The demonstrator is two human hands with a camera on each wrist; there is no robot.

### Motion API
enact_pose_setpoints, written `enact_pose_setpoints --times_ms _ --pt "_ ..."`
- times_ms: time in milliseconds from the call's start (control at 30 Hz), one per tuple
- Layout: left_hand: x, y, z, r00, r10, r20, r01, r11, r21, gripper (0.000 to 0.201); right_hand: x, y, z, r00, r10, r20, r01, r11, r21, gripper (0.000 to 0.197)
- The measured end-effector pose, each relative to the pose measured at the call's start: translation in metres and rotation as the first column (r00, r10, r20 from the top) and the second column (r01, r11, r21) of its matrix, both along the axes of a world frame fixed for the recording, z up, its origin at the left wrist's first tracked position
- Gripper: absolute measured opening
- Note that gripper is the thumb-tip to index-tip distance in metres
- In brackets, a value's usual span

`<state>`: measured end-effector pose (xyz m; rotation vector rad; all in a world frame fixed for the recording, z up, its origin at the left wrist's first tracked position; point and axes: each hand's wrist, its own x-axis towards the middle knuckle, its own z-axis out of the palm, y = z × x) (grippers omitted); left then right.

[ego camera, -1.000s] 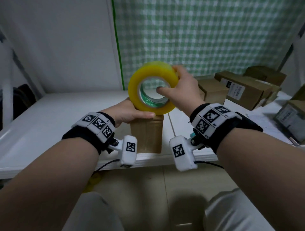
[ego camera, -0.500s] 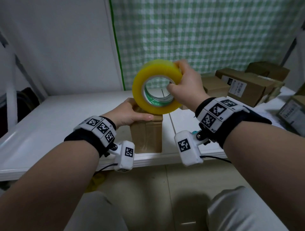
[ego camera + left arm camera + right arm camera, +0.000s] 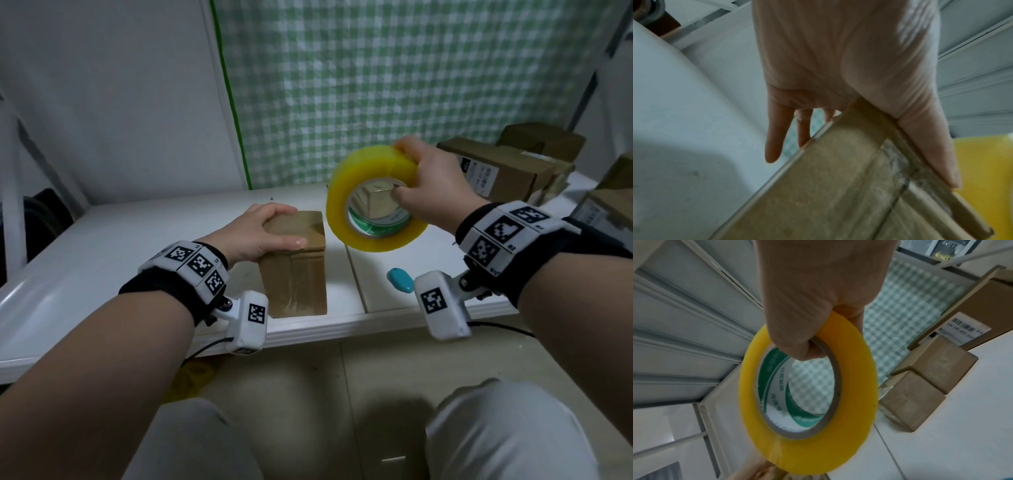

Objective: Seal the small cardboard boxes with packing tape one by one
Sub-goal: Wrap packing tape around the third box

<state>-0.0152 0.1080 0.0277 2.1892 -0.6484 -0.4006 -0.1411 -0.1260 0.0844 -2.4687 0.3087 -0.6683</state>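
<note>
A small brown cardboard box (image 3: pixel 294 270) stands upright near the front edge of the white table (image 3: pixel 102 246); clear tape runs down its front seam (image 3: pixel 838 194). My left hand (image 3: pixel 260 233) rests on its top, thumb along the front edge and fingers curled over the far side (image 3: pixel 859 81). My right hand (image 3: pixel 431 192) grips a yellow roll of packing tape (image 3: pixel 373 202) in the air to the right of the box, thumb through the green-printed core (image 3: pixel 807 386).
Several brown cardboard boxes (image 3: pixel 500 168), some with white labels, are stacked at the table's back right (image 3: pixel 920 386). A small turquoise object (image 3: pixel 400 280) lies on the table by my right wrist. A green checked curtain (image 3: pixel 411 85) hangs behind.
My right hand has carried the tape roll off the box top to the right, away from it. The left hand stays on the box top.
</note>
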Motion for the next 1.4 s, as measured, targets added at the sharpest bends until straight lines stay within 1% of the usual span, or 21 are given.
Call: enact_pose_setpoints --times_ms 133,267,367,433,467,533,600,633,700,767,800,833,900,967,1033,1067,1100,1167,1300,1333,1400 --pt "0.0 0.0 0.001 1.0 0.002 -0.005 -0.001 1.0 0.01 0.057 -0.002 -0.004 -0.019 1.0 -0.008 -0.029 0.008 1.0 0.0 0.047" --pt "-0.001 0.001 0.001 1.0 0.005 -0.013 -0.005 1.0 -0.006 0.07 -0.001 -0.004 -0.037 0.998 0.002 -0.063 -0.001 1.0 0.024 0.046" --pt "-0.002 0.001 0.001 1.0 -0.009 0.0 0.009 1.0 0.005 0.063 0.001 -0.005 -0.045 0.998 -0.004 -0.07 0.008 0.998 0.058 0.043" --pt "-0.002 0.001 0.004 0.999 -0.035 0.015 0.034 0.999 0.04 0.064 0.003 -0.004 -0.049 0.997 -0.003 -0.079 0.009 0.997 0.07 0.04" --pt "-0.003 0.001 0.006 0.998 -0.056 0.035 0.053 0.995 0.083 0.068 0.003 -0.003 -0.05 0.997 -0.004 -0.081 0.01 0.997 0.073 0.039" --pt "-0.002 0.001 0.013 0.983 -0.134 0.128 0.095 0.957 0.273 0.083 0.005 -0.001 -0.05 0.997 -0.006 -0.082 0.012 0.997 0.073 0.037" --pt "-0.002 -0.005 0.019 0.949 -0.238 0.207 0.103 0.855 0.508 0.099 0.006 0.0 -0.047 0.996 -0.017 -0.085 0.023 0.997 0.073 0.038" --pt "-0.003 -0.011 0.022 0.934 -0.28 0.222 0.103 0.805 0.584 0.105 0.006 0.001 -0.046 0.996 -0.023 -0.086 0.028 0.997 0.067 0.04" --pt "-0.008 -0.025 0.026 0.908 -0.345 0.239 0.111 0.747 0.656 0.116 0.005 0.004 -0.041 0.996 -0.034 -0.087 0.038 0.998 0.041 0.042" --pt "-0.011 -0.037 0.025 0.887 -0.374 0.271 0.104 0.734 0.671 0.123 0.002 0.007 -0.035 0.996 -0.04 -0.079 0.041 0.999 0.011 0.043" --pt "-0.009 -0.04 0.024 0.885 -0.371 0.28 0.107 0.749 0.654 0.125 0.001 0.008 -0.032 0.996 -0.045 -0.071 0.045 0.999 -0.005 0.045" --pt "-0.008 -0.041 0.025 0.889 -0.36 0.282 0.124 0.783 0.609 0.127 0.0 0.009 -0.029 0.997 -0.051 -0.056 0.05 0.999 -0.015 0.047" --pt "-0.005 -0.036 0.025 0.912 -0.327 0.247 0.196 0.878 0.437 0.127 0.001 0.011 -0.021 0.998 -0.065 0.025 0.065 0.998 0.0 0.053" --pt "-0.004 -0.026 0.024 0.951 -0.278 0.134 0.254 0.952 0.168 0.115 0.004 0.015 -0.009 0.987 -0.079 0.138 0.075 0.997 0.036 0.052" --pt "-0.005 -0.015 0.018 0.972 -0.235 -0.01 0.234 0.971 -0.046 0.11 0.01 0.025 0.002 0.976 -0.065 0.208 0.06 0.998 0.035 0.049" --pt "-0.008 -0.011 0.014 0.972 -0.228 -0.056 0.222 0.97 -0.099 0.105 0.013 0.03 0.006 0.975 -0.041 0.217 0.041 0.999 0.006 0.049" --pt "-0.009 -0.006 0.007 0.972 -0.219 -0.089 0.208 0.97 -0.125 0.1 0.017 0.038 0.007 0.98 -0.002 0.199 0.01 0.999 -0.041 0.051" --pt "-0.008 0.005 -0.008 0.971 -0.184 -0.152 0.163 0.977 -0.14 0.091 0.025 0.052 0.004 0.991 0.077 0.112 -0.063 0.99 -0.129 0.058" --pt "-0.002 0.026 -0.035 0.962 -0.09 -0.257 0.054 0.988 -0.144 0.093 0.038 0.076 -0.009 0.984 0.175 0.019 -0.172 0.977 -0.123 0.072" --pt "-0.003 0.029 -0.04 0.952 -0.099 -0.288 0.055 0.986 -0.159 0.087 0.04 0.081 -0.012 0.979 0.206 -0.005 -0.205 0.973 -0.103 0.075" --pt "-0.008 0.032 -0.048 0.933 -0.132 -0.336 0.063 0.976 -0.208 0.062 0.044 0.092 -0.019 0.961 0.27 -0.055 -0.272 0.961 -0.048 0.078"
